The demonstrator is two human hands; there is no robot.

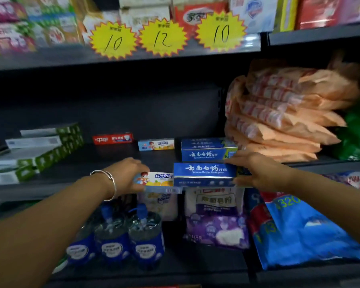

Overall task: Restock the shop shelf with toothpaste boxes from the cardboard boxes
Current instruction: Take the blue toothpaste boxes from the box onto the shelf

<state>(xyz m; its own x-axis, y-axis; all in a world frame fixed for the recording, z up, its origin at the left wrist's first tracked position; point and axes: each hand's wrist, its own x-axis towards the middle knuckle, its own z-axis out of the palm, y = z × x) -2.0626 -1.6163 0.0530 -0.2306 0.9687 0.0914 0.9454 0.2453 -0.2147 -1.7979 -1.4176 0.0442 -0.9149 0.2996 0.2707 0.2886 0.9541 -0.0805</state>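
Observation:
My left hand [124,176] grips a small children's toothpaste box [157,179] with a cartoon figure, at the front edge of the dark middle shelf [71,169]. My right hand [256,173] holds the right end of a blue toothpaste box [204,170], which lies on another blue box at the shelf front. Behind them sits a stack of blue boxes [206,149]. Farther back lie a second children's box [156,144] and a red toothpaste box [112,138]. Green-and-white boxes [42,150] are piled at the left. No cardboard box is in view.
Orange packets [279,117] are stacked high just right of the blue boxes. Yellow price stars [164,38] hang from the shelf above. Below stand blue-capped bottles [129,235], purple bags [216,215] and a blue sack [299,231].

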